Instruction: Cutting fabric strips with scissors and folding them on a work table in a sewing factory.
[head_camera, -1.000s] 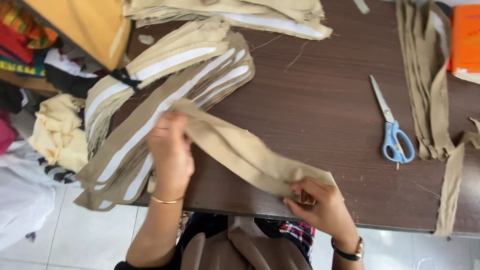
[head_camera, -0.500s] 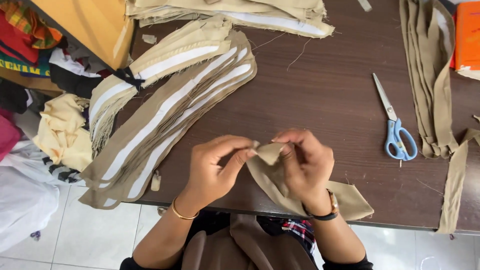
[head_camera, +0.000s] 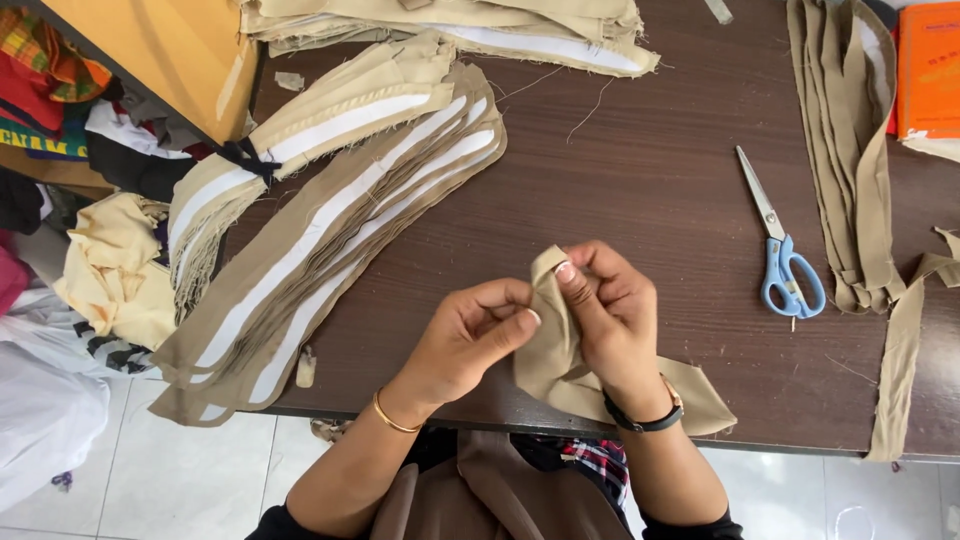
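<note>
A long tan fabric strip (head_camera: 560, 365) lies folded at the near edge of the dark brown table (head_camera: 650, 170). My left hand (head_camera: 470, 335) pinches the upper end of this strip from the left with thumb and forefinger. My right hand (head_camera: 610, 310) grips the same end from the right, fingertips touching the cloth just beside the left thumb. The strip's lower part trails under my right wrist toward the table's front edge. A gold bangle is on my left wrist and a dark watch on my right.
A stack of tan and white curved fabric pieces (head_camera: 330, 230) fans out at the left. Blue-handled scissors (head_camera: 785, 250) lie to the right, beside more tan strips (head_camera: 850, 150). Folded tan cloth (head_camera: 450, 25) sits at the back. An orange book (head_camera: 930, 70) is far right.
A second ago my hands held the strip stretched wide, left hand at the stack. They have come together at the table's middle front, and the strip is now folded between them.
</note>
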